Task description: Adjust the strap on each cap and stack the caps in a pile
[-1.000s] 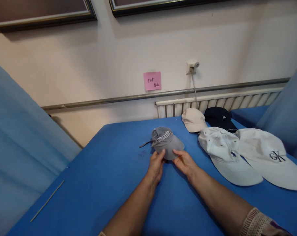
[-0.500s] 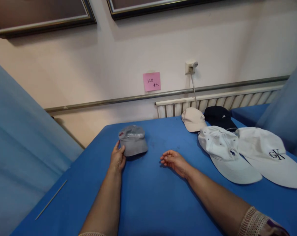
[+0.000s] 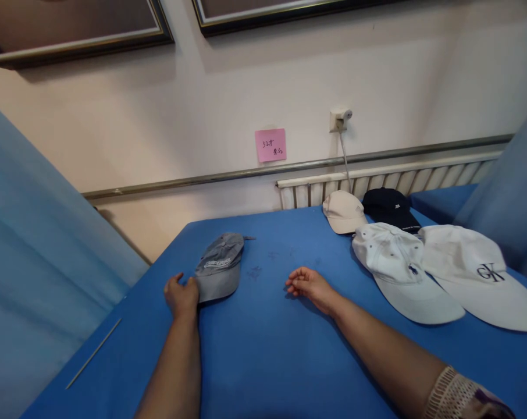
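Note:
A faded grey baseball cap [image 3: 220, 269] lies on the blue-covered table, left of the middle, its brim toward me and a strap sticking out behind. White lettering runs across its front. At the brim's left edge is my left hand [image 3: 182, 295], its thumb side against the cap and its fingertips pointing away, apart from it. My right hand [image 3: 309, 285] rests on the table right of the grey cap, holding nothing, its fingers loosely bent.
On the right lie a beige cap [image 3: 344, 212], a black cap [image 3: 390, 208], a pale cap with a horse-rider logo [image 3: 392, 262] and a white cap [image 3: 464, 256]. A thin rod [image 3: 93, 354] lies near the left edge. Blue curtains [image 3: 36, 262] hang at both sides.
The grey cap has shifted left and toward me and turned, its crown now leaning to the right. My left hand has moved left and nearer. The right hand stays put.

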Available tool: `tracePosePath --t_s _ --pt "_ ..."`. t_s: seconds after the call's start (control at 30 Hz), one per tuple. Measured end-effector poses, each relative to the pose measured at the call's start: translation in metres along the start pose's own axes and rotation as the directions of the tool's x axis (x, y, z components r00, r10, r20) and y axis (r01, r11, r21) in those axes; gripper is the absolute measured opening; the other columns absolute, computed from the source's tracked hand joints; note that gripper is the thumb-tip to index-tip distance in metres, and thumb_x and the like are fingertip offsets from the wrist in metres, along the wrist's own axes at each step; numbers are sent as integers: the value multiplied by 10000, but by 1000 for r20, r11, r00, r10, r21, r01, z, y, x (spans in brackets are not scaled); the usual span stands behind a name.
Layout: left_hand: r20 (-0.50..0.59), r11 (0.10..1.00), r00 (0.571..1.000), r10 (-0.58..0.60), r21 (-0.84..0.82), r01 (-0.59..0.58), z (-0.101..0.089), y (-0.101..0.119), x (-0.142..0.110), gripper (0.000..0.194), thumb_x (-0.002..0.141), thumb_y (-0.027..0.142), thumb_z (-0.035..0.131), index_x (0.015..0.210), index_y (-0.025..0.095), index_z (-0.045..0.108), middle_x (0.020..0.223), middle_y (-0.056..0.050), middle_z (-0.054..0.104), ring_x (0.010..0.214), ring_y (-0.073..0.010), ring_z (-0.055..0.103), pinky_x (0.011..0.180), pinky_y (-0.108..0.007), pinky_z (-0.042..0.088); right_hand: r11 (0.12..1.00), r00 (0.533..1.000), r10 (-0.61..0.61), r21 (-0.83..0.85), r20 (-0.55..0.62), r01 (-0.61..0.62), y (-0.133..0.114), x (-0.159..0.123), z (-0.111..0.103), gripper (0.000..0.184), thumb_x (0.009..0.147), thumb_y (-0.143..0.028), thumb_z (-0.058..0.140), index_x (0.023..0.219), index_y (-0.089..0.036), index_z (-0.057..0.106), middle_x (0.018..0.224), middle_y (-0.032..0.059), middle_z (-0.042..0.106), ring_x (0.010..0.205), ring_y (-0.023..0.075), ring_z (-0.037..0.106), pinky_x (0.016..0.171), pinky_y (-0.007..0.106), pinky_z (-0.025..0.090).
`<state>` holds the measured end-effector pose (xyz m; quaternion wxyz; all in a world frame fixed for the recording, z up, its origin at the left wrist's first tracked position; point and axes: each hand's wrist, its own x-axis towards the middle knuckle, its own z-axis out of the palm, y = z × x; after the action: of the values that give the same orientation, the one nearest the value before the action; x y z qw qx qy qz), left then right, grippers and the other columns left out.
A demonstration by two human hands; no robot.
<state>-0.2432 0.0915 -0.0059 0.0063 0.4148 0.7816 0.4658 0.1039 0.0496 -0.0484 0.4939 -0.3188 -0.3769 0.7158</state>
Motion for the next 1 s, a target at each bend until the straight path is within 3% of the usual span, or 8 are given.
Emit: tracePosePath --t_s 0.07,0.17,0.3,0.47,0.57,0.73,0.87,1.0 --pt "-14 989 995 96 112 -94 2 7 -4 389 764 251 544 1108 96 634 1306 -212 562 1291 -360 444 1084 -525 318 999 997 -3 -43 -72 0 -2 -4 4 204 672 -204 746 814 -167 604 794 39 706 644 132 645 602 251 457" --pt "167 941 955 245 195 -275 10 18 -13 370 802 279 511 1105 121 652 1216 -181 633 1182 -332 548 1034 -462 393 991 962 -2 -130 -272 -34 -8 -28 3 170 672 -167 724 818 -179 638 863 52 703 705 151 654 627 267 471" --pt "352 868 853 384 177 -464 20 30 -25 335 792 280 530 1064 148 673 1117 -144 691 1097 -325 600 995 -440 433 984 876 -66 -175 -478 -21 -15 -102 -25 239 679 -242 754 908 -227 689 999 68 704 910 224 661 720 311 520" --pt "337 861 808 484 -15 -509 30 55 -54 300 792 259 543 1049 177 673 1140 -125 682 1129 -322 584 1035 -454 405 986 488 -169 -141 -856 94 -11 -196 -90 498 654 -372 788 1117 -290 623 1183 51 655 1123 245 607 800 321 558" --pt "403 879 781 477 -238 -413 39 77 -85 233 752 224 614 970 203 695 1106 -113 687 1140 -317 575 1072 -449 370 974 375 -197 -137 -906 180 -17 -217 -115 584 656 -393 793 1191 -340 564 1240 27 628 1122 207 612 833 312 561" --pt "602 813 696 393 -581 44 54 100 -141 215 644 90 731 819 214 713 990 -106 696 1173 -295 555 1127 -414 313 946 433 -226 -90 -872 312 -44 -200 -129 708 633 -351 815 1269 -344 504 1094 31 696 1003 205 668 886 357 558" --pt "693 774 609 386 -603 195 61 98 -168 339 637 76 752 947 207 710 1045 -107 687 1142 -269 584 1093 -395 361 946 458 -228 -83 -859 315 -50 -185 -140 648 593 -285 830 1195 -277 591 1038 39 708 916 198 686 802 290 588" --pt "757 727 621 203 -541 422 68 102 -180 551 683 191 781 1200 207 591 1273 -155 590 1007 -247 651 995 -420 451 957 640 -160 42 -752 289 -45 -177 -131 613 635 -261 819 1207 -258 600 1091 49 710 869 192 695 724 276 596"
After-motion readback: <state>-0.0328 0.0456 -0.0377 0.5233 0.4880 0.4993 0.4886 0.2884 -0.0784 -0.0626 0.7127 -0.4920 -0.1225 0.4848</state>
